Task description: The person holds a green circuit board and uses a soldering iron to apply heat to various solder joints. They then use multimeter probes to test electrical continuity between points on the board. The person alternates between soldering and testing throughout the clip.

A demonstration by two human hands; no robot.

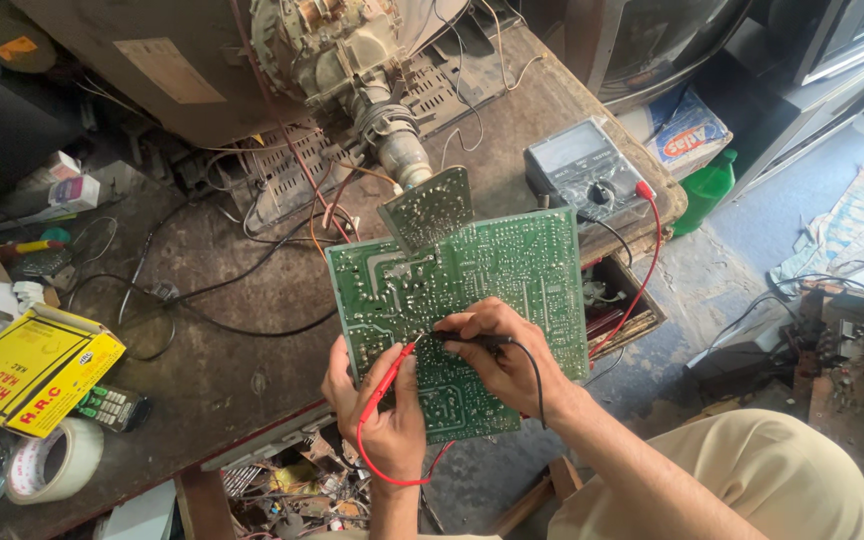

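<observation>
Green circuit board (497, 270) under both hands' probes.

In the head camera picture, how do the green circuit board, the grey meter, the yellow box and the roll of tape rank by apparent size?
Largest to smallest, as they look:
1. Green circuit board
2. Yellow box
3. Grey meter
4. Roll of tape
The box and meter look close; the meter lies farther away, so that order is unsure.

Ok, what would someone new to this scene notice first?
The large green circuit board at centre stands out, solder side up, with the left hand pressing a red probe and the right hand a black probe onto it. Beyond it sits a grey dial multimeter, and far left a yellow cardboard box.
</observation>
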